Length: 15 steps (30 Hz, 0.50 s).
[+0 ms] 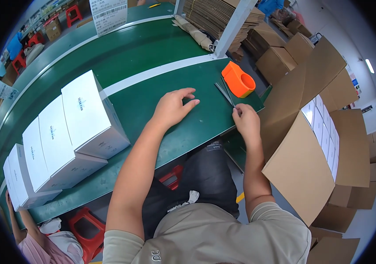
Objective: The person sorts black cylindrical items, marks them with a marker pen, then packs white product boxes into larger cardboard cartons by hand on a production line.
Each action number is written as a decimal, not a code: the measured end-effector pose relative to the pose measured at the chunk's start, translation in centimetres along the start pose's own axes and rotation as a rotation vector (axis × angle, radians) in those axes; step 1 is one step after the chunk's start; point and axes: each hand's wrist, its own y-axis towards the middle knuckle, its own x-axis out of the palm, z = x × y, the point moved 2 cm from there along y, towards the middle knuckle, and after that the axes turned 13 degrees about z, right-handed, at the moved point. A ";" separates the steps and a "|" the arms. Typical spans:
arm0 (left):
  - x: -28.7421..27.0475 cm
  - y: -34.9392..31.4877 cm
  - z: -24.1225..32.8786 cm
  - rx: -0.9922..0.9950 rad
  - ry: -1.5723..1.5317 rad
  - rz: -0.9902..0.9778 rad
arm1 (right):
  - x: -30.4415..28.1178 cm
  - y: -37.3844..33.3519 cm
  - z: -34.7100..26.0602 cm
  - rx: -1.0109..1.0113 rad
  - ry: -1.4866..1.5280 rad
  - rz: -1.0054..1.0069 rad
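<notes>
My right hand [246,122] pinches the near end of a thin dark strip [228,92] between thumb and fingers at the table's right end. Another short dark strip [221,90] lies close beside it on the green table [152,152]. Just beyond them stands an orange plastic holder [240,80] with a round opening. My left hand [174,107] hovers over or rests on the green top, fingers bent and apart, with nothing in it. To its left, several white boxes [90,116] stand in a row.
At my right an open cardboard carton [300,176] holds several white boxes [322,132]. A metal post [236,28] rises at the table's far edge, beside a rolled brown wrap [194,33]. Another person's arm [27,224] reaches the boxes at lower left, near a red stool [86,233].
</notes>
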 end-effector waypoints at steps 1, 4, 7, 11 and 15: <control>0.1 0.1 0.1 -0.007 0.040 -0.026 | -0.3 -0.2 0.8 -0.030 -0.080 0.018; 0.7 -0.3 -0.3 0.027 0.084 -0.056 | -0.3 0.6 2.1 -0.057 -0.135 0.054; 1.0 -0.2 -0.5 0.120 0.104 -0.049 | 0.6 1.3 3.0 -0.089 -0.177 0.100; 0.9 -0.4 -0.4 0.060 0.085 -0.058 | 1.3 1.2 3.2 -0.125 -0.216 0.141; 0.8 -0.4 -0.3 0.070 0.105 -0.062 | 1.3 1.1 3.2 -0.124 -0.194 0.171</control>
